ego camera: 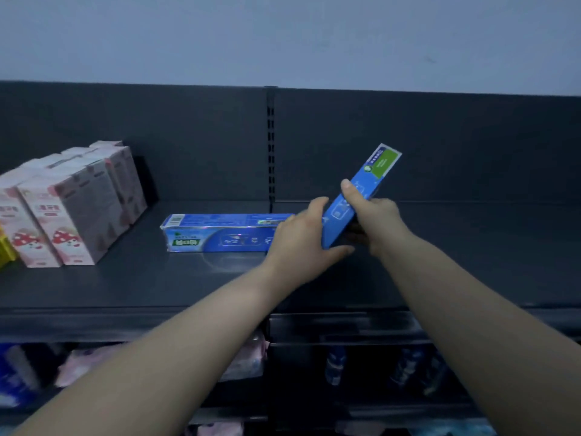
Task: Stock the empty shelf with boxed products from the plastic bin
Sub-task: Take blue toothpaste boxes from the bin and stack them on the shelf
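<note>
while both arms reach over the shelf (125, 284) edge, the left hand (298, 240) cups the low end of a tilted blue box (382, 166) and the right hand (377, 221) pinches its middle, thumb across the face. it looks light, stiff card, easily dented, so holding the narrow sides suits. just left of the grip lies a second blue box (220, 232); further left stand pink cartons (72, 212).

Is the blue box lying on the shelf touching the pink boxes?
Apart: the head view shows bare shelf between the lying blue box and the pink boxes.
</note>
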